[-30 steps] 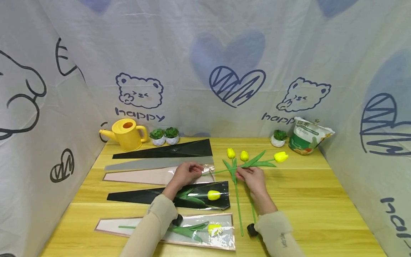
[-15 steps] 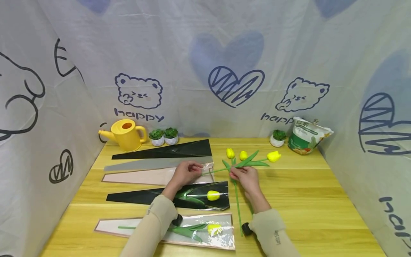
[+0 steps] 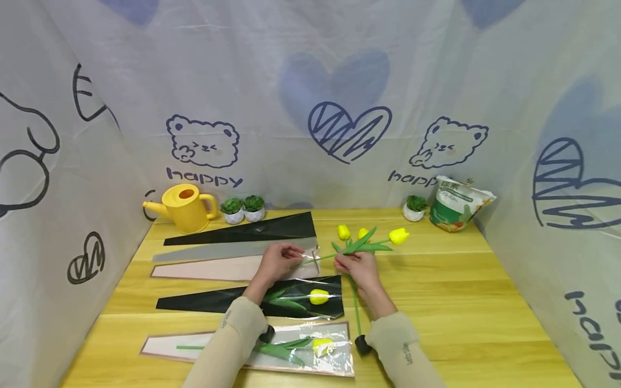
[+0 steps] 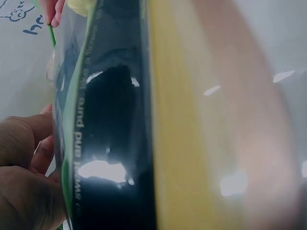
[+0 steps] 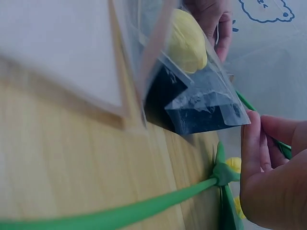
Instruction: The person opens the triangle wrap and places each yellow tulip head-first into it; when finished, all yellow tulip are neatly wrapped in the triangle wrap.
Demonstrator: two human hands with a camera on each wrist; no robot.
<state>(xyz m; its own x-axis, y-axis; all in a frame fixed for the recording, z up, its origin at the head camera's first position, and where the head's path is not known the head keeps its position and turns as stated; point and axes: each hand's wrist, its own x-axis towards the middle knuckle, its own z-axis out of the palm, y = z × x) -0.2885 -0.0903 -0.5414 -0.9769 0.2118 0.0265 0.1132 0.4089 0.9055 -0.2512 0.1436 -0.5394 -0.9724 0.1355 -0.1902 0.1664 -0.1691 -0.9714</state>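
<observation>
My right hand (image 3: 359,269) pinches the green stem of an artificial yellow tulip (image 3: 399,236) just below its leaves. The bloom points right, and the stem runs left to the mouth of a pale pink flower sleeve (image 3: 208,268). At that mouth, my left hand (image 3: 281,262) grips the sleeve's clear film with curled fingers and thumb. Beneath the right hand lie two more yellow tulips (image 3: 343,231), their stems partly hidden. In the right wrist view, the held stem shows between the thumb and fingers of the right hand (image 5: 273,153).
Closer to me lie a black sleeve (image 3: 208,303) and a white one (image 3: 165,345), each with a tulip inside. Grey (image 3: 194,251) and black (image 3: 242,231) sleeves lie farther back. Along the rear stand a yellow watering can (image 3: 186,213), small potted succulents (image 3: 254,209) and a green-white bag (image 3: 453,207).
My right hand has moved left with the tulip, bringing its bloom and leaves closer to the pink sleeve's mouth. The left hand stays at the mouth. The head view has shifted slightly.
</observation>
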